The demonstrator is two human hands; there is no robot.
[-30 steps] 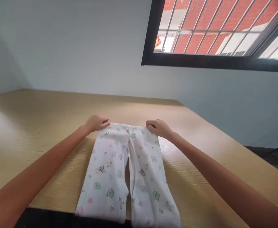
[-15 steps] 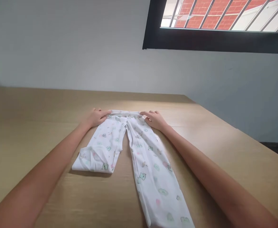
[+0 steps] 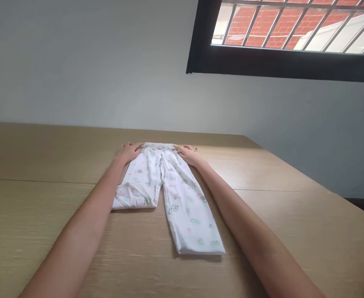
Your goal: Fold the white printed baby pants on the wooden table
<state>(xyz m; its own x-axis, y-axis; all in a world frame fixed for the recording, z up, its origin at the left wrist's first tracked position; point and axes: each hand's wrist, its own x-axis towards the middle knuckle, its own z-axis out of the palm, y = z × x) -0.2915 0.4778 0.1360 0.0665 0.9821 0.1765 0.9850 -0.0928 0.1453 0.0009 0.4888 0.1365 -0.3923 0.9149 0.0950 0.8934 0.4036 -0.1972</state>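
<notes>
White pants (image 3: 184, 198) printed with small green and pink animal figures lie on the table, waistband at the far end. The leg on the left is folded up short, while the other stretches toward me full length. My left hand (image 3: 128, 153) grips the left corner of the waistband between thumb and fingers. At the opposite corner, my right hand (image 3: 190, 156) holds the waistband in the same way, its outer fingers loosely spread. Both thumbs are partly hidden at the cloth.
The light wooden table (image 3: 45, 223) has a seam running across it and a slanting edge on the right. Behind it rises a grey wall (image 3: 91, 62). A dark-framed window (image 3: 262, 62) with metal bars is at the upper right.
The pants have shifted away from me, so the hem of the long leg now shows. Both hands stay at the waistband and are slightly closer together. The view has tilted up a little.
</notes>
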